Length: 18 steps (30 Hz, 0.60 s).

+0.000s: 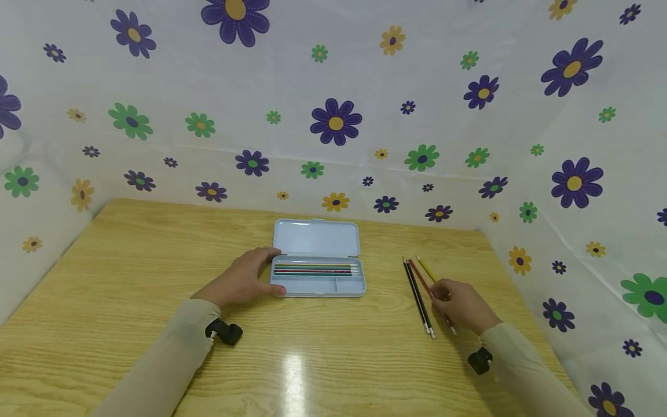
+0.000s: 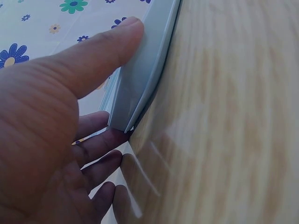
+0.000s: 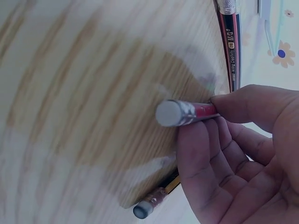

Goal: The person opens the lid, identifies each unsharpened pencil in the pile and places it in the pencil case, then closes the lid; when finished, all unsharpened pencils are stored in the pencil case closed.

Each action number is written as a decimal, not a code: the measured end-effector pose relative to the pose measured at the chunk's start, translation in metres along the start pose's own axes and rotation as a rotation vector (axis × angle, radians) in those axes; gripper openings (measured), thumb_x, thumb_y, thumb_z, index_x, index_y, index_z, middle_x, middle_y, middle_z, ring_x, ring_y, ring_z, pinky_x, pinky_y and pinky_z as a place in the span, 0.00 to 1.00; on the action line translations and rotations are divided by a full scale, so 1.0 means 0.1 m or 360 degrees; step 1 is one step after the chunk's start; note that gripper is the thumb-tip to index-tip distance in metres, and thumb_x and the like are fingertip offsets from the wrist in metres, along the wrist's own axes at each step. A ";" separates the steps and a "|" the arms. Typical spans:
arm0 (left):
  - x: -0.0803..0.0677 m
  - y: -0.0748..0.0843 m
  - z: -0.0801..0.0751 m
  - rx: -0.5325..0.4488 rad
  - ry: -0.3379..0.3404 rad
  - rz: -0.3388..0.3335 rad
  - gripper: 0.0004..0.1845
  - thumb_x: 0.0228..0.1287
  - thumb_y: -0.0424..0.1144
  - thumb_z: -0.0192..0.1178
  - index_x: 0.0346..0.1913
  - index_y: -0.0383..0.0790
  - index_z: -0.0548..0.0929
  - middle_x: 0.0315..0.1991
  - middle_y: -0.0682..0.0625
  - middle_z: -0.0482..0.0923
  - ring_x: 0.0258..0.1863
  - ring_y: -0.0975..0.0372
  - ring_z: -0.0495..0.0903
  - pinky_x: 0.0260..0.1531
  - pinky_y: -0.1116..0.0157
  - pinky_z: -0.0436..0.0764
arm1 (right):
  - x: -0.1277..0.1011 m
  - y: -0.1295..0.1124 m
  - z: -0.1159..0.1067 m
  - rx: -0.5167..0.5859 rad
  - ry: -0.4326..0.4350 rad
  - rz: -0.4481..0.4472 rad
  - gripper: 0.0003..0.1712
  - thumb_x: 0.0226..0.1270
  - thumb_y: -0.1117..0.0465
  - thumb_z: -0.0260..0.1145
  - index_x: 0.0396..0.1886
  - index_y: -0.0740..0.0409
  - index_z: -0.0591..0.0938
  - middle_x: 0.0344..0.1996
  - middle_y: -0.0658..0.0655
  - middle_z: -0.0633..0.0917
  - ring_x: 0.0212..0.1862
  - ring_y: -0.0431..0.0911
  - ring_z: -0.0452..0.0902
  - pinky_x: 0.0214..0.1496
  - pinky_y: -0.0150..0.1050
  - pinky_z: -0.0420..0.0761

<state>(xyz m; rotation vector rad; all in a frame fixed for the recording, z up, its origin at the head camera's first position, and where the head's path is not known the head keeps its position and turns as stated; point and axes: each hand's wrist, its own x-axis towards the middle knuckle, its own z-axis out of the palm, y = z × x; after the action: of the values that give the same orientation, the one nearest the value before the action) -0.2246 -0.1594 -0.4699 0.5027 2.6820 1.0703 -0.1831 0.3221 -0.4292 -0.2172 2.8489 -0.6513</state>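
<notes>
A pale blue pencil case (image 1: 318,286) lies on the table with its lid (image 1: 316,237) folded back. Several pencils (image 1: 312,270) lie side by side in its long compartment. My left hand (image 1: 242,281) spans the case's left end, thumb at the front edge and fingers near the hinge; in the left wrist view the thumb (image 2: 112,46) lies against its side. Between thumb and fingers, my right hand (image 1: 461,304) pinches a red pencil (image 1: 421,277), its white eraser (image 3: 169,113) towards the wrist camera. Beside it lie a yellow pencil (image 1: 426,268) and black pencils (image 1: 417,298).
A wooden table (image 1: 156,249) carries everything. White flower-print cloth (image 1: 292,75) rises behind it and along both sides. Small black devices are strapped at the left wrist (image 1: 224,332) and the right wrist (image 1: 480,360).
</notes>
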 end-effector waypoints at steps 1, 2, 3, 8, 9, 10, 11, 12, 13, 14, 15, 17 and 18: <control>0.00 0.00 0.00 0.0000 0.0000 0.0003 0.54 0.54 0.61 0.77 0.78 0.41 0.65 0.78 0.40 0.62 0.78 0.42 0.58 0.76 0.40 0.57 | 0.00 0.00 0.00 -0.0007 0.0002 0.0000 0.09 0.72 0.66 0.67 0.49 0.63 0.84 0.34 0.50 0.85 0.30 0.42 0.77 0.35 0.41 0.80; 0.00 0.00 0.00 0.0001 0.0000 0.0004 0.54 0.54 0.61 0.77 0.78 0.41 0.65 0.78 0.40 0.62 0.78 0.42 0.58 0.76 0.40 0.57 | 0.00 0.00 0.00 -0.0015 0.0002 0.0000 0.08 0.72 0.66 0.66 0.48 0.63 0.84 0.33 0.50 0.85 0.30 0.42 0.77 0.35 0.41 0.80; 0.00 0.00 0.00 0.0002 -0.0001 0.0006 0.54 0.54 0.62 0.76 0.78 0.41 0.64 0.78 0.40 0.62 0.78 0.42 0.58 0.76 0.40 0.57 | -0.01 0.01 0.00 -0.0018 0.0002 0.0003 0.08 0.72 0.66 0.66 0.48 0.63 0.84 0.33 0.50 0.85 0.30 0.42 0.77 0.36 0.41 0.80; 0.00 -0.01 0.00 0.0009 -0.0005 -0.0002 0.54 0.54 0.61 0.77 0.78 0.41 0.64 0.78 0.40 0.62 0.78 0.42 0.57 0.77 0.40 0.57 | 0.00 0.04 0.01 -0.0071 0.0017 -0.0009 0.07 0.71 0.67 0.67 0.46 0.62 0.84 0.33 0.50 0.85 0.31 0.42 0.77 0.36 0.41 0.80; 0.00 -0.01 0.00 0.0011 -0.0005 0.0003 0.54 0.54 0.61 0.76 0.78 0.41 0.64 0.78 0.40 0.62 0.78 0.42 0.57 0.76 0.40 0.57 | 0.00 0.04 0.01 -0.0080 0.0023 -0.0013 0.07 0.71 0.66 0.67 0.46 0.62 0.84 0.33 0.50 0.85 0.32 0.42 0.78 0.36 0.41 0.81; 0.00 -0.01 0.00 0.0011 -0.0006 -0.0001 0.54 0.54 0.61 0.77 0.78 0.41 0.64 0.78 0.40 0.62 0.78 0.42 0.57 0.76 0.40 0.57 | 0.00 0.05 0.01 -0.0093 0.0030 -0.0019 0.07 0.70 0.66 0.67 0.46 0.61 0.85 0.34 0.51 0.86 0.33 0.42 0.78 0.36 0.41 0.81; 0.00 -0.01 0.00 0.0014 -0.0005 0.0003 0.54 0.54 0.62 0.76 0.78 0.41 0.64 0.78 0.39 0.61 0.78 0.41 0.57 0.76 0.40 0.57 | 0.00 0.06 0.01 -0.0099 0.0037 -0.0016 0.07 0.70 0.66 0.67 0.46 0.61 0.85 0.34 0.51 0.86 0.33 0.42 0.79 0.36 0.41 0.81; 0.01 -0.01 0.00 0.0014 -0.0005 0.0000 0.54 0.54 0.62 0.76 0.78 0.41 0.64 0.78 0.40 0.61 0.78 0.42 0.57 0.76 0.40 0.57 | 0.00 0.07 0.01 -0.0106 0.0044 -0.0012 0.07 0.70 0.65 0.68 0.46 0.60 0.85 0.35 0.51 0.86 0.34 0.43 0.79 0.37 0.42 0.81; 0.01 -0.01 0.00 0.0017 -0.0004 0.0002 0.54 0.54 0.62 0.76 0.78 0.41 0.64 0.78 0.40 0.61 0.78 0.42 0.57 0.76 0.40 0.57 | 0.00 0.07 0.01 -0.0111 0.0050 -0.0009 0.07 0.70 0.65 0.68 0.46 0.60 0.85 0.36 0.52 0.87 0.35 0.43 0.80 0.37 0.42 0.82; 0.01 -0.01 0.00 0.0016 -0.0004 0.0003 0.54 0.54 0.62 0.76 0.78 0.41 0.64 0.78 0.40 0.61 0.78 0.42 0.57 0.76 0.40 0.57 | -0.01 0.08 0.01 -0.0119 0.0055 -0.0008 0.08 0.70 0.65 0.68 0.46 0.59 0.85 0.37 0.52 0.87 0.36 0.43 0.80 0.37 0.41 0.82; 0.01 -0.01 0.01 0.0017 -0.0003 0.0005 0.54 0.54 0.62 0.76 0.78 0.41 0.64 0.78 0.40 0.61 0.78 0.42 0.57 0.76 0.40 0.57 | -0.01 0.08 0.00 -0.0126 0.0062 -0.0007 0.08 0.71 0.64 0.68 0.47 0.59 0.85 0.37 0.52 0.87 0.36 0.42 0.80 0.37 0.41 0.82; 0.01 -0.01 0.01 0.0014 -0.0003 0.0003 0.54 0.54 0.61 0.76 0.78 0.41 0.64 0.78 0.40 0.61 0.78 0.42 0.57 0.77 0.40 0.57 | -0.02 0.07 0.00 -0.0125 0.0071 0.0000 0.08 0.71 0.64 0.67 0.47 0.59 0.85 0.37 0.52 0.86 0.34 0.42 0.79 0.36 0.40 0.80; 0.01 -0.01 0.01 0.0016 -0.0004 0.0005 0.54 0.54 0.61 0.76 0.78 0.41 0.64 0.78 0.40 0.61 0.78 0.42 0.57 0.77 0.40 0.57 | -0.02 0.07 -0.01 -0.0126 0.0075 -0.0007 0.08 0.72 0.64 0.67 0.48 0.59 0.85 0.36 0.51 0.86 0.33 0.42 0.78 0.34 0.40 0.80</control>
<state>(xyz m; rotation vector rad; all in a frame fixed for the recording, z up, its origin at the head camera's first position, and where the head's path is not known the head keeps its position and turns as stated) -0.2258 -0.1593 -0.4713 0.5096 2.6867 1.0574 -0.1818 0.3291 -0.4312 -0.2238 2.9236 -0.5518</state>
